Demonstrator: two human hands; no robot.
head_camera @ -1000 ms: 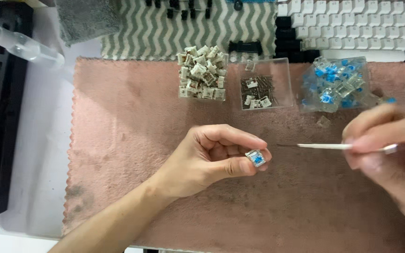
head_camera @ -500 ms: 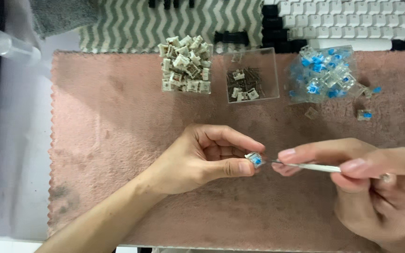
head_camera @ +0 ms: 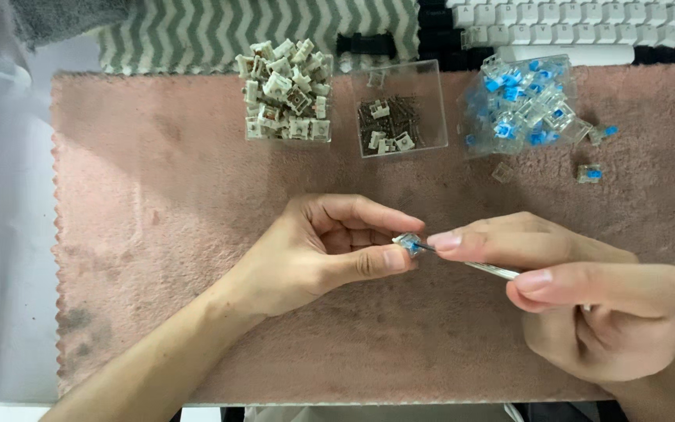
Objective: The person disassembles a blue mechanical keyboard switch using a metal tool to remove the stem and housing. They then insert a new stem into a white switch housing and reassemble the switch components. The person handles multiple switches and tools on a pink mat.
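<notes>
My left hand [head_camera: 318,250] pinches a small clear keyboard switch with a blue stem [head_camera: 408,244] between thumb and fingers, above the middle of a pink fuzzy mat [head_camera: 158,234]. My right hand [head_camera: 587,305] grips a thin metal tool [head_camera: 487,269] like a pen. The tool's tip touches the blue stem of the switch. The index finger of that hand rests close beside the switch.
At the mat's far edge stand three clear trays: beige switch parts [head_camera: 284,92], small springs and pieces [head_camera: 397,117], blue-stemmed switches [head_camera: 519,103]. Loose switches [head_camera: 590,173] lie to the right. A keyboard with white keycaps [head_camera: 587,31] and a zigzag cloth [head_camera: 259,31] lie behind.
My right hand has moved left, bringing the tool's tip from well clear of the switch to touching it. My left hand has kept hold of the switch.
</notes>
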